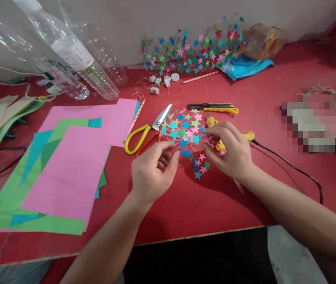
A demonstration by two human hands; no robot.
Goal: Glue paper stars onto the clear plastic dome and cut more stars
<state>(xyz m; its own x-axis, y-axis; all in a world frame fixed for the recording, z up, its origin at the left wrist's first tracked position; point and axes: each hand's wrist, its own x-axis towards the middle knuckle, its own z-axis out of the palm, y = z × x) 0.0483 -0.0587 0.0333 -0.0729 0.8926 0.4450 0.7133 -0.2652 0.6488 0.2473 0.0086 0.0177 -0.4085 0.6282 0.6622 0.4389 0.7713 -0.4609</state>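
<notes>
Spreading between the two hands, the star-covered plastic point(186, 124) sits over the red table point(168, 215), ahead of the person. From where I stand, it lies to the right of the left hand point(153, 169) and just beyond it, and to the left of the right hand point(231, 150). Its longer run seems to point away from the person, slanting a little, with a narrow tail of stars coming back toward the table's near edge. Both hands are close, and the right fingertips look the nearer to the stars. Each hand is half curled, thumb and forefinger a little apart; the plastic is so clear that I cannot tell whether either one pinches its rim

Behind the right hand, partly covered by it, is a yellow glue gun point(248, 137). Scissors point(157, 123) lie on the other side, beyond the left hand

As for containers, clear bottles point(74, 55) lean at the far left, and I cannot make out any contents. Near the wall, a clear jar point(261, 41) shows something orange-yellow, with a blue packet point(247, 68) just in front
</notes>
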